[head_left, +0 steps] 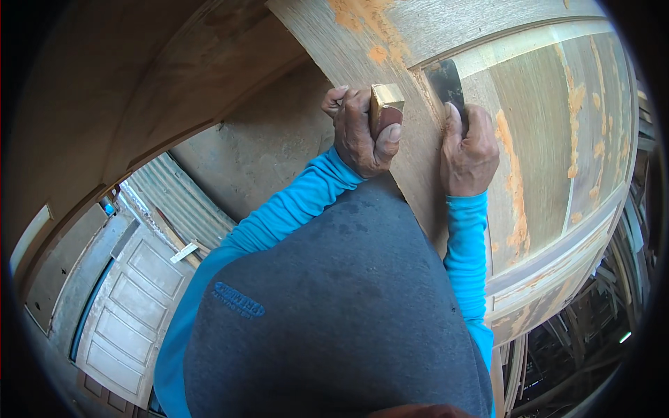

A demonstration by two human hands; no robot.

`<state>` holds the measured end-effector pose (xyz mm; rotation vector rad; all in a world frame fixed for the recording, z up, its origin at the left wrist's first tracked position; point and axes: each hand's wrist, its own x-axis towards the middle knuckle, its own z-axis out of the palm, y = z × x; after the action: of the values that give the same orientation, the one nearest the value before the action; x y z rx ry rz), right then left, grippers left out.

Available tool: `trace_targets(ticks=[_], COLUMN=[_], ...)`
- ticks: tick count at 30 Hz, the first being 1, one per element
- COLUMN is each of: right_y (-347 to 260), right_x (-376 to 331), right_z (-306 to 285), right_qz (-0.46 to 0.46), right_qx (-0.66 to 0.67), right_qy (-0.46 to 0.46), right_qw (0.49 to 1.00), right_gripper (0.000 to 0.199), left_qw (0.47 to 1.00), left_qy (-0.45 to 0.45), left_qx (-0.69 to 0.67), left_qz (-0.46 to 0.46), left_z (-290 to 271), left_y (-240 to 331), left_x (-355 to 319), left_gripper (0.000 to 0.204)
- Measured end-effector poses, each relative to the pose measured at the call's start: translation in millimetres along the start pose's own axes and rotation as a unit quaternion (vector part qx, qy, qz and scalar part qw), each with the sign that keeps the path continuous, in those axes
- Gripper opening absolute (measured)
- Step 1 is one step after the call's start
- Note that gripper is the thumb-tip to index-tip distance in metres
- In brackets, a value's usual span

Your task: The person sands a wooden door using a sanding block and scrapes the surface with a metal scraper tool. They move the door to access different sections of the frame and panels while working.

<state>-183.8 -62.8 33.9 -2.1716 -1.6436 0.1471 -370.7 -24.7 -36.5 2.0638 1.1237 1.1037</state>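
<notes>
Left hand: the left hand (361,132) is gripping a small wooden block (385,104), fingers curled round it and the thumb lying up along its near side; the block's pale end face is pointing up and away from the wrist.

Right hand: the right hand (468,150) is closing firmly round the handle of a putty knife (446,82), whose dark blade is sticking up past the knuckles; the handle itself is hidden inside the fist.

Blade: the blade is lying flat on the wood, just beside the moulded edge of a recessed panel; whether filler is sitting on the blade is hard to tell, since it is dark and smeared.

Door: both hands are resting against a large wooden door (536,118), which is filling the upper right of the view and curving with the lens. Orange-tan patches of filler (514,181) are showing along its panel edges and near its top.

Sleeves: bright blue sleeves (465,244) are running down from both wrists to a grey vest (348,299) in the foreground.

Beyond: a pale panelled door (132,306) is lying low on the left, next to a corrugated metal sheet (182,202), with the concrete floor (265,146) between that and the left hand.
</notes>
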Motion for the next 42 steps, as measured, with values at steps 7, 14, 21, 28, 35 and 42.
trace_targets(ticks=[7, 14, 21, 28, 35, 42], right_y=[3, 5, 1, 1, 6, 11], right_x=[1, 1, 5, 2, 1, 2], right_z=[-8, -9, -8, -2, -10, -15], right_qz=[0.022, 0.033, 0.018, -0.008, -0.011, -0.029], right_qx=[-0.036, -0.032, -0.046, -0.02, -0.019, -0.029], right_qy=[0.002, 0.002, -0.001, -0.001, -0.016, -0.008], right_qw=[0.999, 0.999, 0.999, 1.0, 1.0, 0.999], right_gripper=[0.018, 0.02, 0.024, 0.023, 0.022, 0.024], left_qw=[0.999, 1.0, 0.999, 0.998, 0.998, 0.998], left_qy=[0.043, 0.011, 0.036, 0.056, 0.057, 0.06], left_qx=[0.003, 0.013, 0.012, 0.007, 0.006, 0.015], left_qz=[0.008, -0.006, -0.009, 0.013, 0.021, 0.018], left_z=[3, 5, 5, 6, 5, 8], left_y=[-1, 1, 2, -2, 1, 1], left_x=[1, -3, -4, 0, 7, 4], left_gripper=[0.057, 0.061, 0.06, 0.056, 0.053, 0.056])
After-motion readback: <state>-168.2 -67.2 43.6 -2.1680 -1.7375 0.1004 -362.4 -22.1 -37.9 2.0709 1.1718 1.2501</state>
